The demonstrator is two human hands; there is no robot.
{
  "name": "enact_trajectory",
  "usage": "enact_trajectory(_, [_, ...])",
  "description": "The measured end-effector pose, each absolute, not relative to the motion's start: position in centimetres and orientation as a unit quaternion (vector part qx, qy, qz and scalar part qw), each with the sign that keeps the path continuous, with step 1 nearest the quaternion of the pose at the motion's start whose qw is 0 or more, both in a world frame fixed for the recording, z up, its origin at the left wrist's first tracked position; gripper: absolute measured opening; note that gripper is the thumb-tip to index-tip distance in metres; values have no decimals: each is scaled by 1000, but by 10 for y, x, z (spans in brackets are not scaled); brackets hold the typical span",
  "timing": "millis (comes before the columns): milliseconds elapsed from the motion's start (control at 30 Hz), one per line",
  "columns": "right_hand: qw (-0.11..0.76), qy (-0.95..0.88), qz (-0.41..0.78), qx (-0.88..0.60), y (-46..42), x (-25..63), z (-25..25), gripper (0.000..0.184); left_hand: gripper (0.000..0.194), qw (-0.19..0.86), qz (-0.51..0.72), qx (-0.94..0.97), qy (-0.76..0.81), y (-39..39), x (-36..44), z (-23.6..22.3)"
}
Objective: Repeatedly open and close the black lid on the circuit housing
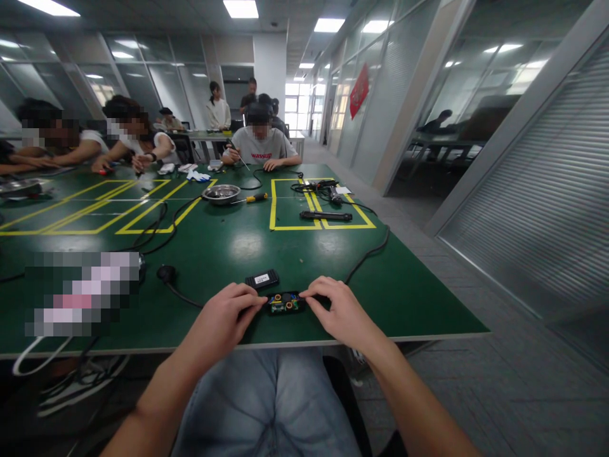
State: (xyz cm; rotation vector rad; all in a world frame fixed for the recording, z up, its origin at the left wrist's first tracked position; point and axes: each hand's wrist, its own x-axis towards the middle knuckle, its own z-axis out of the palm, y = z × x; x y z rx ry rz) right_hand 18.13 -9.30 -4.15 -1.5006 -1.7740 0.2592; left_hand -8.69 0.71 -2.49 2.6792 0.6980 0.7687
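the person is sitting at the near edge of the green tabletop (214, 247), and both hands are working on a small opened black case (285, 303) with a circuit board showing inside. the left hand (227, 318) is pinching the case's left end, its grip clenched on it with fingertips, and the right hand (339, 311) is doing the same at the right end. the case is lying flat, just in from the tabletop's edge, right in front of the person.

to my eye, doing this well is meaning keeping the pinch on the plastic rim only, pressing evenly from both ends, and keeping fingers off the little parts in the middle.

the board is looking crowded, with small round coils in copper and orange tones and a green base. the case is matte, dark and rounded at the corners. just behind it a flat black lid (262, 278) with a white label is lying apart. a black cord (368, 252) is trailing away from beside the right hand. farther off, a shiny metal bowl (221, 193) and a screwdriver (252, 198) with a yellow handle are sitting, and yellow tape lines (273, 204) are marking the felt-like surface. other people are working across the tabletop.
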Motion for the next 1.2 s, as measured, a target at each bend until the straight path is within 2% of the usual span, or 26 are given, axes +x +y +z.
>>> enact_trajectory(167, [392,-694,123,-592,-91,185,-41,18,21,68,217,939,257,13,-77,-3])
enact_trajectory(400, [384,-664,68,-638,-99,183,-44,18,33,133,184,921,317,37,-55,-4])
enact_trajectory(533, [382,-660,93,-640,-98,182,-41,18,34,166,265,915,255,21,-57,-3])
enact_trajectory(633, [383,-654,96,-645,-98,182,-40,17,34,192,242,932,192,4,-56,-2])
enact_trajectory(933, [386,-653,94,-645,-96,181,-43,15,36,130,189,957,179,-2,-51,-10])
enact_trajectory(1200, [381,-659,93,-641,-93,181,-45,17,30,139,187,956,179,5,-48,-9])
